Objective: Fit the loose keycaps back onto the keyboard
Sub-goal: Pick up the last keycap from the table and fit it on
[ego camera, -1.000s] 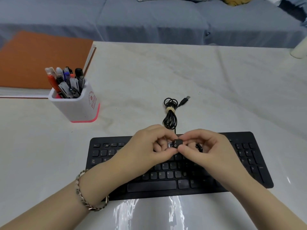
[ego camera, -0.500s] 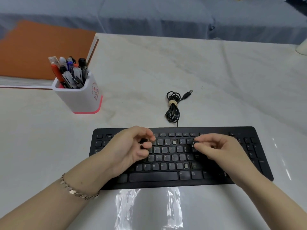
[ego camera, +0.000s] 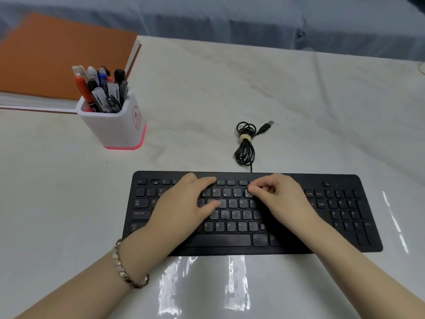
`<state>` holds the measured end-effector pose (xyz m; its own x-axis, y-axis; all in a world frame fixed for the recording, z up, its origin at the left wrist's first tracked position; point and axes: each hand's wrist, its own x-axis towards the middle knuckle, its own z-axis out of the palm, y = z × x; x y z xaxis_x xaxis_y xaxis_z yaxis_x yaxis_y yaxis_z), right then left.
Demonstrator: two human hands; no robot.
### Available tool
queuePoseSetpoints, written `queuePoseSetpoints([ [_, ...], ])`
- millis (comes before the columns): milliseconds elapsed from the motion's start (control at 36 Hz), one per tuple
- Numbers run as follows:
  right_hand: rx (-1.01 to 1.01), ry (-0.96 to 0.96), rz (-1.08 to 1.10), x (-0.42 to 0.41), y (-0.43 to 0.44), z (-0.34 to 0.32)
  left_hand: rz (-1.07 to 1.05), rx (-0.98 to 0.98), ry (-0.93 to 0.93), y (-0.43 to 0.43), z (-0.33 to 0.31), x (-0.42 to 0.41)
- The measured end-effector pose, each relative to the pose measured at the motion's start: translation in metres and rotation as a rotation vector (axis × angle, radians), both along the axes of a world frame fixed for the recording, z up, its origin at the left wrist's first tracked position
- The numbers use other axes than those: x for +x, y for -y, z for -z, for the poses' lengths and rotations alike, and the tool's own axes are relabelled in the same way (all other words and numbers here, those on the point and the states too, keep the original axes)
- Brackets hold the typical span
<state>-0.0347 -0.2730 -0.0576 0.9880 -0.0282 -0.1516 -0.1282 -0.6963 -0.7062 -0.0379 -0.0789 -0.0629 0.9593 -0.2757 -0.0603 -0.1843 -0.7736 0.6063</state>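
The black keyboard [ego camera: 345,226] lies across the white table close to me. My right hand [ego camera: 282,199] is over its middle right, fingers curled. Thumb and forefinger tips meet on a black keycap [ego camera: 247,193] in the number row, by the 9 key. My left hand [ego camera: 184,203] rests flat on the left-middle keys with fingers stretched forward and the thumb on the row below. Whether anything lies under its palm is hidden. At the right end of the bottom letter row, one seat [ego camera: 262,226] shows only a small stub.
The keyboard's coiled cable [ego camera: 245,146] with its USB plug [ego camera: 268,126] lies just behind the keyboard. A white and pink pen holder [ego camera: 115,127] full of pens stands at the back left, beside an orange-covered book [ego camera: 57,54]. A grey sofa [ego camera: 230,19] runs behind the table.
Both hands came down from mid-air and moved apart. The left hand opened flat onto the keys. The right hand carried its keycap to the number row.
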Motion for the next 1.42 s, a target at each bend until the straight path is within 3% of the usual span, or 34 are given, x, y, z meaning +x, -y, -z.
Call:
queuePoseSetpoints([
  [194,-0.012,0.088,0.019,-0.004,0.000,0.007,0.016,0.066,0.009,0.001,0.001,-0.002],
  [417,-0.032,-0.127,-0.037,0.010,0.000,-0.009,0.005,0.049,0.031,0.000,0.006,-0.002],
  [556,-0.107,-0.131,-0.006,0.011,-0.008,-0.007,-0.004,0.017,0.022,0.001,0.006,-0.003],
  [778,0.026,-0.132,0.111,0.010,-0.004,-0.008,-0.006,0.023,0.015,0.000,0.006,-0.002],
  [1000,0.106,-0.269,0.154,0.015,-0.004,-0.012,-0.016,0.022,0.017,0.001,0.005,-0.003],
  [1250,0.002,-0.336,0.167,0.029,-0.008,-0.017,-0.003,0.027,0.017,0.000,0.003,-0.002],
  [1333,0.004,-0.318,0.159,0.028,-0.006,-0.018,-0.031,-0.101,-0.005,-0.001,0.003,-0.002],
  [1417,0.003,-0.201,0.134,0.018,-0.005,-0.014,-0.228,-0.436,-0.172,-0.001,-0.005,0.001],
])
